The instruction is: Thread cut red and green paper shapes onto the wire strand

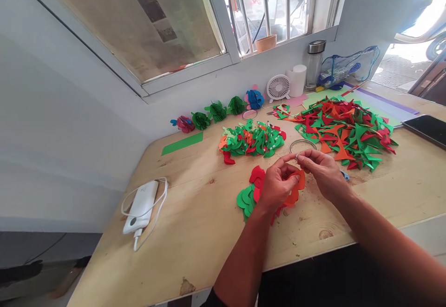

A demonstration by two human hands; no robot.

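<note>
The left hand (275, 186) is curled, its thumb pressing an orange piece (300, 180) against the fingers above the near side of the desk (195, 232); this grip presumably keeps the thin paper steady. The right hand (324, 172) closes thumb and forefinger at the left forefinger's tip; anything between them is too small to tell. Green pieces (246, 200) and red pieces (257, 177) lie beside the left hand, probably for easy reach. Beyond the hands lie a ring (302, 140), a pile (256, 140) and, apart, scraps (348, 130).
</note>
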